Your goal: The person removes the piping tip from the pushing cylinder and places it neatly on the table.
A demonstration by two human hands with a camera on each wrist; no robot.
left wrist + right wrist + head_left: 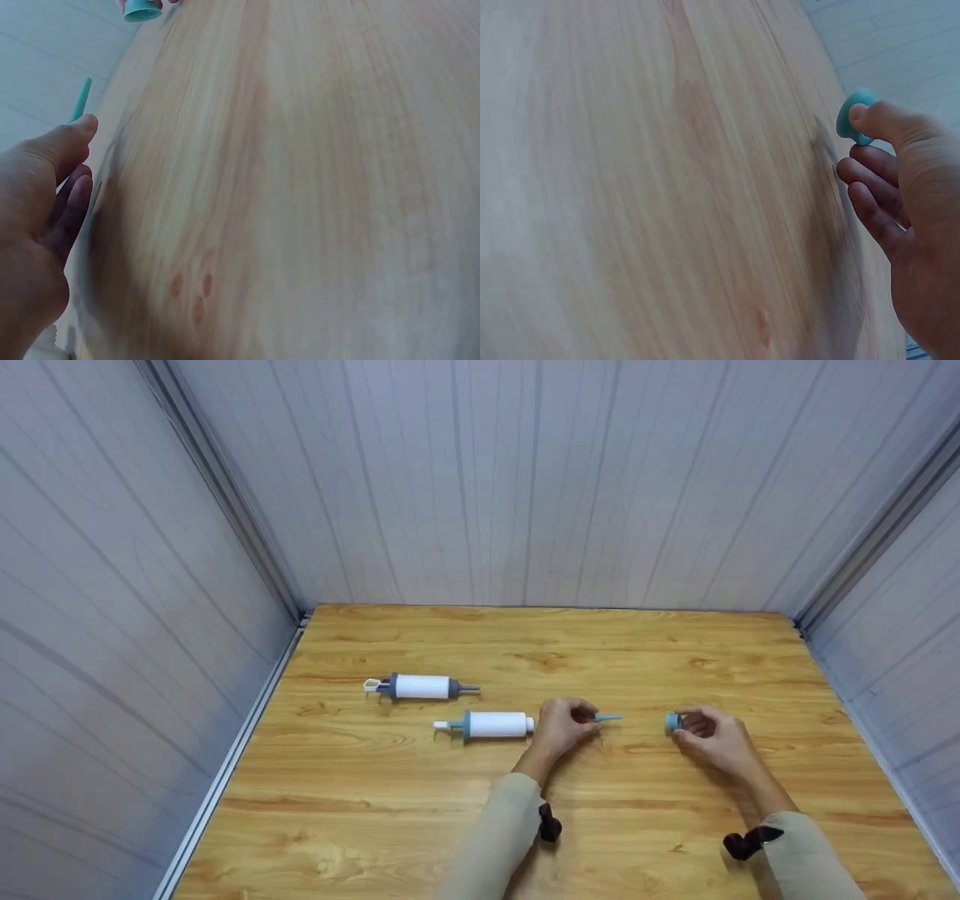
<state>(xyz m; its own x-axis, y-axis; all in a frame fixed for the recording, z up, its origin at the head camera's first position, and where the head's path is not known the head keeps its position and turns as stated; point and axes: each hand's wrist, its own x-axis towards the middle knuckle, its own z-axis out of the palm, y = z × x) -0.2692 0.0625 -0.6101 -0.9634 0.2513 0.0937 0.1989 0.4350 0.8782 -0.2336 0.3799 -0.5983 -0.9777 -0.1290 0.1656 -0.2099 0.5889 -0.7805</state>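
Note:
My left hand (561, 727) pinches a slim teal tapered nozzle (609, 718) between thumb and fingers. In the left wrist view the nozzle (81, 99) points up past the thumb, its base hidden by the fingers. Off to the right, my right hand (718, 737) holds a short teal ring-like cap (672, 723) at its fingertips. The right wrist view shows this cap (856, 116) pinched by the thumb, the other fingers loosely bent below. Just left of my left hand lies a white syringe-like barrel (498, 724) with a teal collar and white-ended handle; its right end is bare.
Behind and left of that barrel lies a similar white barrel (422, 686) with grey end pieces, a grey nozzle and a white looped handle. All lies on a wood-grain table (360, 810). Pale panel walls (495, 487) enclose its back and sides.

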